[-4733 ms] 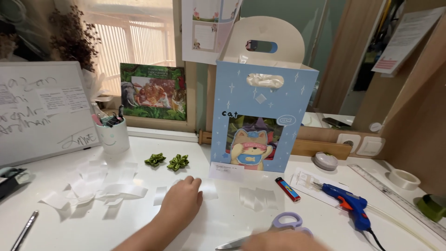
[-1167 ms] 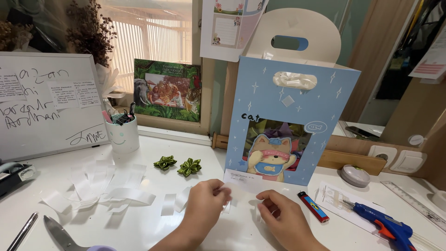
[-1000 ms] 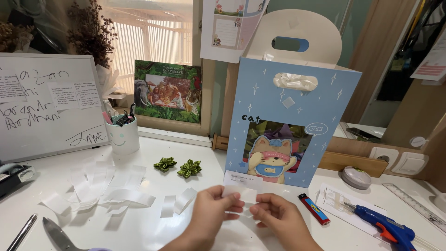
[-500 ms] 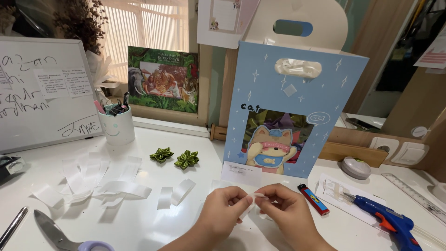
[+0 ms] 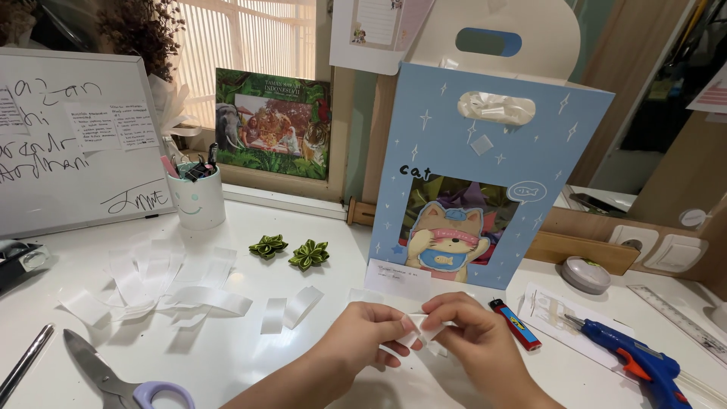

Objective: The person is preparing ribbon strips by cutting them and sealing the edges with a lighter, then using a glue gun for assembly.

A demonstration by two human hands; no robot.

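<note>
Two hands pinch one white ribbon piece

Both hands meet low in the middle of the white table (image 5: 250,363), at the near edge. The left hand (image 5: 356,341) has its fingers curled in, thumb and forefinger closed on the left end of a small white ribbon piece (image 5: 419,327). The right hand (image 5: 473,337) is bent over the same piece from the right, its fingertips pressed shut on it, so the ribbon sits between the two hands just above the tabletop.

Just beyond the hands, farther away, stands a tall blue gift bag (image 5: 485,174) with a cartoon cat on its front and a cream handle. To its right, near the right hand, lies a small red lighter (image 5: 513,323), and farther right a blue glue gun (image 5: 640,363). Left of the hands, two short ribbon strips (image 5: 291,309) lie flat, with a loose heap of white ribbon strips (image 5: 151,284) beyond them. Two green ribbon flowers (image 5: 289,251) lie between that heap and the bag. Scissors (image 5: 121,376) with a lilac handle rest at the near left. A white cup (image 5: 197,198) of pens stands far left beside a whiteboard (image 5: 76,144).
</note>
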